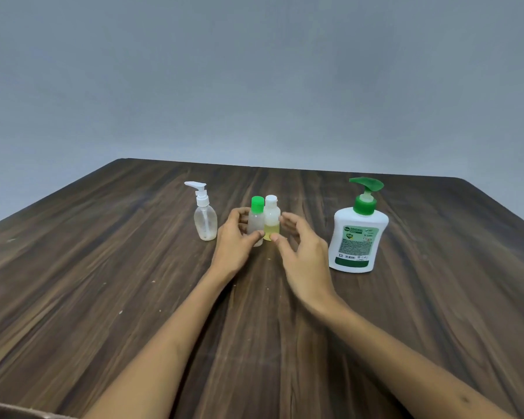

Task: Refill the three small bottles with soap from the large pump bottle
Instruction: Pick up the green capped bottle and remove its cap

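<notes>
Two small bottles stand upright and touching at the middle of the dark wooden table (103, 297). The green-capped bottle (256, 220) on the left looks clear and nearly empty; the white-capped bottle (271, 217) on the right holds yellow liquid in its lower part. The left hand (235, 240) curls around the green-capped bottle, thumb on its near face and fingers behind its far side. The right hand (300, 249) has its thumb tip against the base of the white-capped bottle, while its other fingers are spread and loosely bent beside that bottle; whether they touch it cannot be told.

Just left of the left hand stands a small clear pump bottle (205, 217) with a white pump head, apart from the pair and nearly empty. To the right, with a strip of bare wood between it and the right hand, stands the large pump bottle (357, 234), white with a green pump and a green label.

All four bottles sit in a loose row across the far half of the table, well short of the far edge. Bare wood stretches wide on both sides toward the left and right edges, and the near half holds only the two forearms. A plain grey wall (254, 71) rises behind the far edge.
</notes>
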